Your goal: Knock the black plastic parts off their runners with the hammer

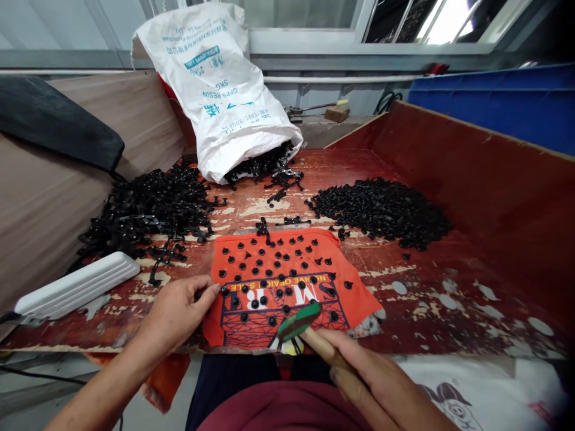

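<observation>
On the red printed cloth point(278, 269) lie several small black plastic pieces point(259, 263), spread in loose rows. My left hand point(182, 308) rests at the cloth's left edge, thumb and fingers pinched together on a small black plastic piece point(198, 294) that is mostly hidden by them. My right hand point(372, 365) is wrapped round the wooden handle of a small hammer point(300, 321). Its head is green with a dark brown band and hangs over the near edge of the cloth, covering part of the print.
Black parts joined on sprues form a heap point(148, 206) at left; small loose pieces form another heap point(381, 209) at right. A white sack point(220, 90) spills black parts at the back. A white plastic-cased object point(78, 287) lies left. Wooden boards point(471, 161) wall the table.
</observation>
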`<state>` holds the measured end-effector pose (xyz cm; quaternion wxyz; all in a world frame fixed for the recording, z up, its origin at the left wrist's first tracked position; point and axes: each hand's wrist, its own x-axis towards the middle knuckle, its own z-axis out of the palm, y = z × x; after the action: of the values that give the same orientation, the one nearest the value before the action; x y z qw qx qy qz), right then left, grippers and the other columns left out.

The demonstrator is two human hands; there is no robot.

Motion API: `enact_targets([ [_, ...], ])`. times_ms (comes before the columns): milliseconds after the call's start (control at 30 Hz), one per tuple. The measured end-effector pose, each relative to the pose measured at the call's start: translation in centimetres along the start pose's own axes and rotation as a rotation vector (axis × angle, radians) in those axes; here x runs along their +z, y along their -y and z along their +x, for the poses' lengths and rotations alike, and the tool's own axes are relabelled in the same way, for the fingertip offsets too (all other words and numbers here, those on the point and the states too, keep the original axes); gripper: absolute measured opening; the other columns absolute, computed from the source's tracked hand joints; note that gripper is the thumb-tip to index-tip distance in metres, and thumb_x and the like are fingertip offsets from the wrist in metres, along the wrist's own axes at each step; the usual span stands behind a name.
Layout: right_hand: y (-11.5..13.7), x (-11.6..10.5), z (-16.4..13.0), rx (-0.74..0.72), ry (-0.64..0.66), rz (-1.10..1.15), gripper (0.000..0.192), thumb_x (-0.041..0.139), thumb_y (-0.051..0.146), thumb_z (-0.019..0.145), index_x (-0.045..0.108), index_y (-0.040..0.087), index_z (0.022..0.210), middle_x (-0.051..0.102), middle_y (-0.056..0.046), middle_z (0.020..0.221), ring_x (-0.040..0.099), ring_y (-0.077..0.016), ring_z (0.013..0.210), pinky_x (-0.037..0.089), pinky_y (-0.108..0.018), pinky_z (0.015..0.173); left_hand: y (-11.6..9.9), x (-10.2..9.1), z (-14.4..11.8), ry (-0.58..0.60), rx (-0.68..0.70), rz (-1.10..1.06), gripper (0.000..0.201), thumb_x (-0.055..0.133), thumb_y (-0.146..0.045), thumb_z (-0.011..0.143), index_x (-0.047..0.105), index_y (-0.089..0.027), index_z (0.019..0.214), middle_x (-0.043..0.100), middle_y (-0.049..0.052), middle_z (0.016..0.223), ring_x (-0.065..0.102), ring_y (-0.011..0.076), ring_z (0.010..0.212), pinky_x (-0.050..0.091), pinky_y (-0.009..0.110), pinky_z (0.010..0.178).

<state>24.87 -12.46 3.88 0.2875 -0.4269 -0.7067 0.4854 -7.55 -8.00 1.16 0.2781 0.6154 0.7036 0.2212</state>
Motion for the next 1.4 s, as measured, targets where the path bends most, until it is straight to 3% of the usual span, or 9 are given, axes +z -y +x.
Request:
enact_targets([
  [133, 0.1, -0.3, 1.2, 0.014, 0.000, -0.141, 0.033, 0.049, 0.030, 0.099, 0.062, 0.033, 0.129, 0.071, -0.005, 0.088, 0.066, -0.0215, 0.075, 0.055, -0.032, 0.068, 0.2, 0.3, -0.3, -0.019, -0.037, -0.103, 0.028, 0.061, -0.044, 0.076, 0.063, -0.022, 0.058, 0.058, -0.003, 0.052, 0.051, 0.0166, 0.056, 0.035, 0.023, 0.055],
  [200, 0.0, 0.0, 1.7, 0.039, -0.020, -0.097, 0.033, 0.046, 0.034, 0.101, 0.059, 0.032, 0.131, 0.067, -0.004, 0.086, 0.061, -0.0179, 0.070, 0.052, -0.028, 0.061, 0.4, 0.4, -0.4, -0.018, -0.042, -0.116, 0.029, 0.061, -0.045, 0.075, 0.063, -0.022, 0.058, 0.057, -0.003, 0.051, 0.050, 0.0163, 0.056, 0.035, 0.023, 0.055],
  [300, 0.0, 0.3, 2.5, 0.121, -0.064, 0.160, 0.026, 0.044, 0.040, 0.103, 0.062, 0.026, 0.115, 0.059, 0.000, 0.080, 0.050, -0.0112, 0.058, 0.045, -0.021, 0.052, 0.6, 0.4, -0.3, -0.009, -0.051, -0.143, 0.031, 0.062, -0.047, 0.074, 0.060, -0.022, 0.056, 0.056, -0.003, 0.051, 0.050, 0.0160, 0.056, 0.037, 0.023, 0.055],
  [400, 0.5, 0.1, 3.1, 0.144, -0.124, 0.488, 0.023, 0.050, 0.043, 0.101, 0.061, 0.023, 0.098, 0.057, 0.001, 0.080, 0.049, -0.0083, 0.056, 0.046, -0.021, 0.054, 1.1, 0.6, -0.1, 0.036, -0.092, -0.226, 0.035, 0.063, -0.051, 0.075, 0.060, -0.021, 0.058, 0.056, -0.003, 0.052, 0.050, 0.0157, 0.056, 0.038, 0.023, 0.054],
  [533, 1.4, -0.1, 3.5, 0.168, -0.193, 0.722, 0.027, 0.061, 0.044, 0.095, 0.060, 0.023, 0.113, 0.057, 0.002, 0.077, 0.045, -0.0075, 0.048, 0.044, -0.021, 0.046, 1.8, 1.1, 0.0, 0.130, -0.162, -0.387, 0.040, 0.062, -0.055, 0.078, 0.061, -0.018, 0.064, 0.058, -0.002, 0.057, 0.050, 0.0142, 0.054, 0.039, 0.023, 0.052],
  [667, 1.7, 0.2, 3.3, 0.228, -0.227, 0.789, 0.029, 0.066, 0.041, 0.091, 0.060, 0.022, 0.112, 0.056, 0.002, 0.074, 0.041, -0.0063, 0.046, 0.042, -0.019, 0.044, 1.7, 1.1, -0.3, 0.116, -0.202, -0.479, 0.042, 0.064, -0.057, 0.079, 0.063, -0.017, 0.069, 0.061, 0.000, 0.063, 0.053, 0.0144, 0.057, 0.041, 0.023, 0.054],
  [1133, 1.0, 0.0, 2.2, 0.252, -0.294, 0.811, 0.030, 0.066, 0.039, 0.091, 0.059, 0.023, 0.116, 0.054, 0.002, 0.075, 0.040, -0.0079, 0.049, 0.040, -0.021, 0.045, 2.6, 1.6, -0.1, 0.165, -0.182, -0.429, 0.043, 0.057, -0.060, 0.082, 0.059, -0.019, 0.069, 0.060, -0.002, 0.063, 0.053, 0.0139, 0.056, 0.040, 0.022, 0.051],
  [1233, 0.8, 0.2, 1.6, 0.286, -0.213, 0.707, 0.038, 0.063, 0.045, 0.093, 0.056, 0.024, 0.124, 0.057, 0.001, 0.078, 0.047, -0.0100, 0.053, 0.045, -0.024, 0.052, 2.2, 1.5, -0.2, 0.099, -0.113, -0.301, 0.039, 0.057, -0.056, 0.082, 0.061, -0.019, 0.068, 0.061, -0.002, 0.060, 0.052, 0.0147, 0.055, 0.040, 0.023, 0.052],
  [1400, 0.4, 1.4, 0.4, 0.369, -0.053, 0.347, 0.050, 0.050, 0.049, 0.100, 0.046, 0.030, 0.145, 0.057, 0.002, 0.073, 0.051, -0.0131, 0.058, 0.045, -0.025, 0.056, 1.5, 1.0, -0.4, -0.031, 0.015, -0.003, 0.035, 0.055, -0.049, 0.081, 0.061, -0.021, 0.062, 0.060, -0.003, 0.056, 0.051, 0.0150, 0.055, 0.039, 0.023, 0.053],
])
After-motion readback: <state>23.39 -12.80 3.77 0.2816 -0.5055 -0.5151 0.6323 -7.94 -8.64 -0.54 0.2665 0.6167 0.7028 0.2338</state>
